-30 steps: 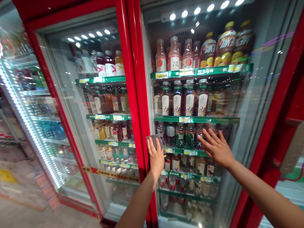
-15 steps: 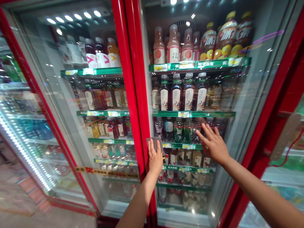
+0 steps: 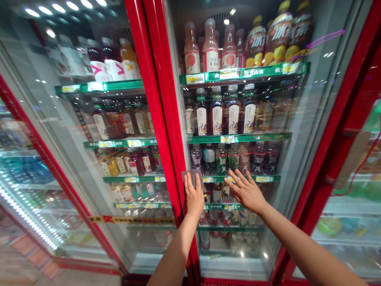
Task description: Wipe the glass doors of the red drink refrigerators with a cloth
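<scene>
My left hand (image 3: pixel 195 197) lies with its fingers stretched out over a flat grey square piece (image 3: pixel 193 175) at the left edge of the right glass door. Whether that piece is a handle plate or a pad, I cannot tell. Beside it runs the red door frame (image 3: pixel 170 131). My right hand (image 3: pixel 247 193) is spread open in front of the glass, over the lower drink shelves; whether the palm touches the pane I cannot tell. Behind the glass stand dark bottles with white labels (image 3: pixel 233 115) and a green-labelled bottle (image 3: pixel 221 159).
Peach-coloured bottles (image 3: pixel 210 47) and iced tea bottles (image 3: pixel 279 37) fill the top right shelf. The left glass door (image 3: pixel 71 131) shows more drinks. A pale strip with a red cord (image 3: pixel 355 159) hangs at the right. Tiled floor (image 3: pixel 32 254) shows at lower left.
My right hand has moved left and slightly down across the glass. The view has shifted a little closer to the cooler. My left hand stays on the grey piece.
</scene>
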`<move>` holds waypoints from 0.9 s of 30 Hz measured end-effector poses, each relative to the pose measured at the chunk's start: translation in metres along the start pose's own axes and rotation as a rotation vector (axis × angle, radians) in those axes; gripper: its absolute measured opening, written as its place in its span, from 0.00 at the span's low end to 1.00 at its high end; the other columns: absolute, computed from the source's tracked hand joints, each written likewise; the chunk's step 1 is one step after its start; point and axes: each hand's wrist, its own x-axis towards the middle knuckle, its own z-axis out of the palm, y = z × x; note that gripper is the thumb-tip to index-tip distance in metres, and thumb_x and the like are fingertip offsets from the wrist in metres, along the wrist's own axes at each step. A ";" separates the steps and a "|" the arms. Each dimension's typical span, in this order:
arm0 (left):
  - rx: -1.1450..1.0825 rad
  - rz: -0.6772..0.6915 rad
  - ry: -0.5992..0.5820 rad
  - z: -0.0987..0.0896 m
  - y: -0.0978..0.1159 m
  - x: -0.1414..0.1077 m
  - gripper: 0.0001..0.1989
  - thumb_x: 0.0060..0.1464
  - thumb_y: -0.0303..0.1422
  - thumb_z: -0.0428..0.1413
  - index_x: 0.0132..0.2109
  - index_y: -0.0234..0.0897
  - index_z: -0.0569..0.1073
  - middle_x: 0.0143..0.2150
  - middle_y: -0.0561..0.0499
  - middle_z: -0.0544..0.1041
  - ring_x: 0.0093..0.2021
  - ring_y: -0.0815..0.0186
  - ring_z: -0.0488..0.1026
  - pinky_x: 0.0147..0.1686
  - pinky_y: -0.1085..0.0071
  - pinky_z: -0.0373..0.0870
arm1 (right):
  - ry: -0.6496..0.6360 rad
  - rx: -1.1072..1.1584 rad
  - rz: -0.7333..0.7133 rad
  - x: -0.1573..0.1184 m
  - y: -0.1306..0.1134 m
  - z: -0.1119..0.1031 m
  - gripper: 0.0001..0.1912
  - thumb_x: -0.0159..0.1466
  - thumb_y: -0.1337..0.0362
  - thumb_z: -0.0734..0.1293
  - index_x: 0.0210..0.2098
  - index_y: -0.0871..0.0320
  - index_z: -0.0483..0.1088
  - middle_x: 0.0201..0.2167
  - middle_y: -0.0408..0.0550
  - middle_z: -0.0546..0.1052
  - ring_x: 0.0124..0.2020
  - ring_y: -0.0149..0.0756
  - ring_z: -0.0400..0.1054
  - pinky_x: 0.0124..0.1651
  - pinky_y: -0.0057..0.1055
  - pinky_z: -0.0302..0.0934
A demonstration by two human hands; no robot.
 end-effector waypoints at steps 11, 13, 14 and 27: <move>-0.085 0.395 -0.131 -0.003 0.011 0.024 0.41 0.59 0.16 0.49 0.74 0.50 0.52 0.75 0.45 0.55 0.75 0.56 0.50 0.68 0.53 0.60 | -0.018 0.000 -0.004 0.001 0.004 -0.004 0.35 0.65 0.62 0.66 0.70 0.45 0.57 0.74 0.47 0.54 0.74 0.46 0.48 0.74 0.52 0.31; -0.093 0.424 -0.142 -0.013 -0.002 0.024 0.41 0.58 0.15 0.48 0.73 0.49 0.53 0.74 0.46 0.57 0.74 0.58 0.51 0.69 0.55 0.61 | -0.009 -0.002 -0.008 0.001 0.004 -0.004 0.34 0.66 0.62 0.65 0.70 0.45 0.57 0.74 0.46 0.54 0.73 0.45 0.49 0.74 0.52 0.32; -0.096 0.417 -0.137 -0.021 -0.007 0.030 0.41 0.58 0.15 0.48 0.73 0.49 0.53 0.74 0.46 0.56 0.75 0.58 0.50 0.69 0.55 0.60 | -0.003 -0.001 -0.006 0.001 0.004 -0.003 0.34 0.66 0.62 0.65 0.70 0.45 0.57 0.74 0.46 0.54 0.73 0.45 0.49 0.74 0.52 0.33; 0.131 0.119 -0.035 -0.046 -0.051 0.019 0.47 0.57 0.15 0.50 0.76 0.47 0.41 0.78 0.41 0.40 0.76 0.49 0.40 0.69 0.49 0.59 | 0.044 0.033 0.011 -0.005 0.000 0.005 0.32 0.66 0.62 0.65 0.69 0.46 0.59 0.73 0.47 0.56 0.74 0.47 0.48 0.74 0.54 0.34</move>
